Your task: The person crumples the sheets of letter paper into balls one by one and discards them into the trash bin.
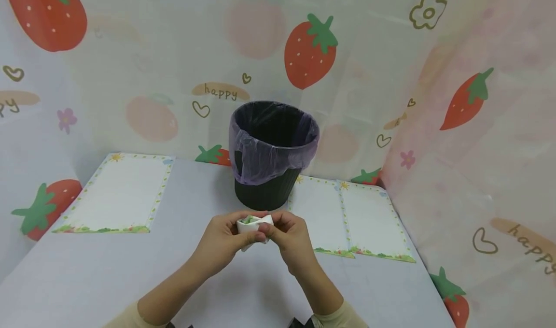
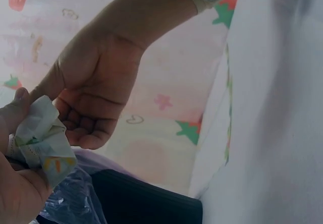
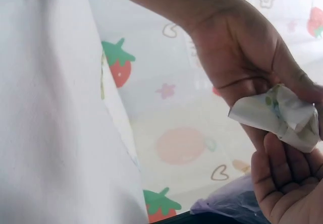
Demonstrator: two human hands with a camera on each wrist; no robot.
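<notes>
A crumpled sheet of white paper with coloured print is held between both hands, above the table and in front of the bin. My left hand pinches it from the left with thumb and fingers. From the other side my right hand grips it, the thumb lying across its front. In the left wrist view, the folded paper shows an orange sun print. Green print shows on the bunched paper in the right wrist view, with the left hand behind it.
A black bin with a purple liner stands at the back centre. One bordered sheet lies flat on the white table at left. At right lie two overlapping sheets, the nearer-to-wall sheet beside the strawberry-print curtain.
</notes>
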